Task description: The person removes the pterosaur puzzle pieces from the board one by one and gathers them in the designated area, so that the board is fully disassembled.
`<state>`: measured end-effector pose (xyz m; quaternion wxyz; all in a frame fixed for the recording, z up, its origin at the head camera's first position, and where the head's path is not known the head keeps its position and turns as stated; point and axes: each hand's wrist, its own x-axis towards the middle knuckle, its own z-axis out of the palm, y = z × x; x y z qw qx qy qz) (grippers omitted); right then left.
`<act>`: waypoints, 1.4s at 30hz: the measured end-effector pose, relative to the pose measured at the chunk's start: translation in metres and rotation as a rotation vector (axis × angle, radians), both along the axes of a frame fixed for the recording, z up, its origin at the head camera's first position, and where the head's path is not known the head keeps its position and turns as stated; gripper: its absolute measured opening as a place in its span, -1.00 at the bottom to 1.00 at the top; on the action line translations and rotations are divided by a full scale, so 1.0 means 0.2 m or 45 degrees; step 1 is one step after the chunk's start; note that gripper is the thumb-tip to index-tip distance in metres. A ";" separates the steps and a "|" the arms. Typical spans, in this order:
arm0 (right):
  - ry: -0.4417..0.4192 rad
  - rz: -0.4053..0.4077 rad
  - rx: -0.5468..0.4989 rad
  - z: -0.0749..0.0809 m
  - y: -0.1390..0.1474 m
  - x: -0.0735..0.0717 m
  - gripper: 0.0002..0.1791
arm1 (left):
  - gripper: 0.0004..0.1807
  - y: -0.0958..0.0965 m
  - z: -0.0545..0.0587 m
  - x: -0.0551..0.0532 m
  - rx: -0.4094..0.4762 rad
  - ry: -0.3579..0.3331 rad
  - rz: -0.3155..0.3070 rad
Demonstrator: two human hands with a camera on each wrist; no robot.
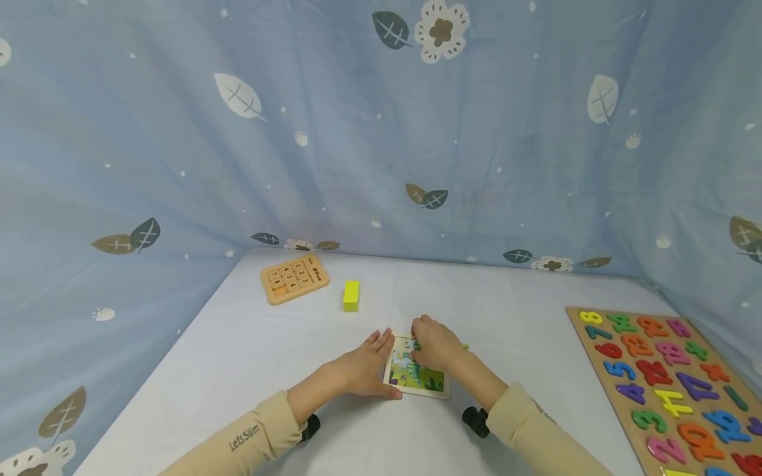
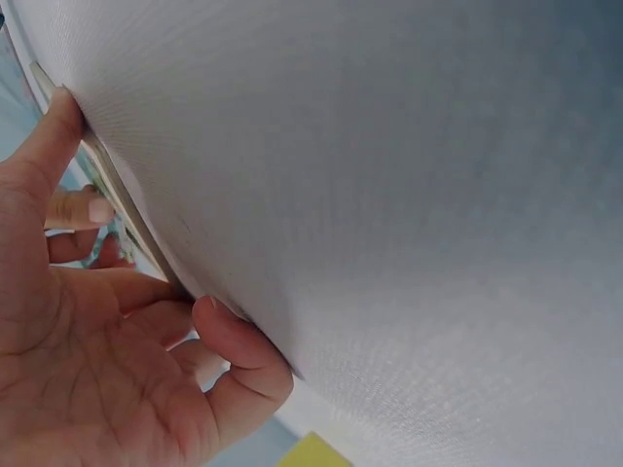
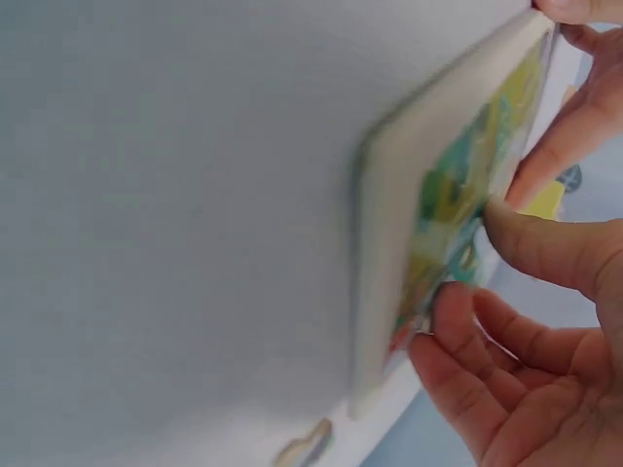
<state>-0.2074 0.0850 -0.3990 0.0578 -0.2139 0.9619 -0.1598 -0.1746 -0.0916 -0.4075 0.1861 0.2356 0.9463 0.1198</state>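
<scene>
A small square wooden picture puzzle with a green dinosaur scene lies on the white table between both hands. My left hand rests along its left side, fingers stretched out and thumb at the near left corner. Over the puzzle's upper right part is my right hand. In the right wrist view, its thumb and fingers pinch a blue-green puzzle piece at the picture's surface, partly covering it. A loose piece lies on the table just beyond the puzzle's edge.
A yellow block stands behind the puzzle. Further left lies a wooden number slide puzzle. On the right, a large board of colourful numbers reaches the frame's edge. A blue patterned cloth hangs behind the table.
</scene>
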 end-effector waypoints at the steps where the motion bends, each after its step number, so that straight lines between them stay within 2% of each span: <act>1: 0.006 -0.011 -0.011 0.00 0.00 0.00 -0.65 | 0.16 0.00 0.00 0.00 -0.003 0.001 0.000; 14: 0.076 -0.052 -0.163 -0.03 0.01 0.02 -0.68 | 0.16 0.00 0.00 0.00 -0.041 0.019 -0.002; 26: 0.036 -0.138 -0.256 -0.05 0.03 0.00 -0.64 | 0.15 0.00 0.00 0.01 -0.021 0.013 0.007; 30: 0.062 -0.102 -0.275 -0.05 0.03 0.00 -0.68 | 0.15 0.00 0.01 0.01 -0.028 0.016 0.010; 36: 0.156 0.058 -0.228 -0.05 0.04 0.01 -0.72 | 0.15 0.00 0.01 0.01 -0.036 0.012 0.016; 42: 0.122 0.054 -0.231 -0.05 0.05 0.01 -0.72 | 0.15 0.00 0.01 0.01 -0.018 0.006 0.018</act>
